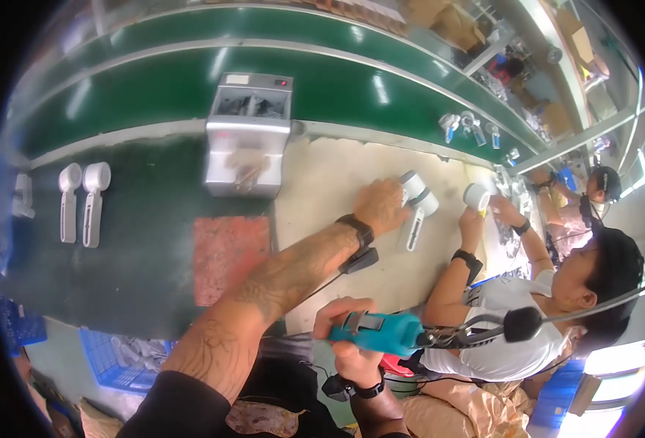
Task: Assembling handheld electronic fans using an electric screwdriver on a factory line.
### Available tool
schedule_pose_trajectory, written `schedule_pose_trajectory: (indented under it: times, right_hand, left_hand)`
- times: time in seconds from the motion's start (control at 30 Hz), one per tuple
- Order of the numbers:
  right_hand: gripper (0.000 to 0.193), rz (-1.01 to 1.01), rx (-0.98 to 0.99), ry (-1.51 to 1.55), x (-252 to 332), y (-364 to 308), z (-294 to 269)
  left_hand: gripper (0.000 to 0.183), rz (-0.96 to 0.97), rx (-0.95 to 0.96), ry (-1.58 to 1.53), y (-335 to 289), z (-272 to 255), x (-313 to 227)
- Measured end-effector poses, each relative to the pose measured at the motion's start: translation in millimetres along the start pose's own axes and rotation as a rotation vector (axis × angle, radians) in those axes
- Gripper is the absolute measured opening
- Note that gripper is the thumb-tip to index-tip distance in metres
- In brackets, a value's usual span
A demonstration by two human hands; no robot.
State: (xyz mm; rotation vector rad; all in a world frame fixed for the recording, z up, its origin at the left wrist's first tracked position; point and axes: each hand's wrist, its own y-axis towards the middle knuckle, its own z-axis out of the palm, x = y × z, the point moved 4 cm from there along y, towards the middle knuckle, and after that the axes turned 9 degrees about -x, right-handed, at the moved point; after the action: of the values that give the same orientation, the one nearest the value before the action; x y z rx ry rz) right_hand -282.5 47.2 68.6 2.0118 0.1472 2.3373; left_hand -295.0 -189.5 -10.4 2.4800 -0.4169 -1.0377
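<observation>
At the middle of the bench, my left hand [381, 206] has its fingers curled at a white round-headed part [413, 184], hiding some of it. Right beside lies a similar white part with a slotted handle [414, 229], tilted on the pale sheet. My right hand [353, 343], lower and nearer to me, is wrapped around a teal power screwdriver [381, 332]. A metal clip and a cord hang the screwdriver toward the right. Two more white round-headed parts with slotted handles [93, 204] lie at the left of the green bench.
A grey screw feeder [248, 139] stands at the back of the bench, with a red mat [231, 255] in front. To my right a co-worker [520, 321] holds another white part [476, 196]. A blue crate [121, 369] of parts sits below the front edge. A green conveyor [337, 91] runs behind.
</observation>
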Motion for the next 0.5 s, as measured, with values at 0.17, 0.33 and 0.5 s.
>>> schedule_pose_trajectory:
  times: [0.17, 0.33, 0.5]
  right_hand:
    - [0.078, -0.050, -0.092, -0.117, -5, 3, -18]
    - [0.078, -0.163, -0.280, -0.258, -19, 40, -33]
    - [0.080, -0.197, -0.222, -0.181, -32, 66, -13]
  left_hand:
    - [0.028, -0.012, 0.021, -0.163, -14, -37, 9]
    - [0.024, -0.018, 0.136, -0.349, -58, -158, 27]
    - [0.031, 0.101, 0.112, -0.140, -111, -234, 40]
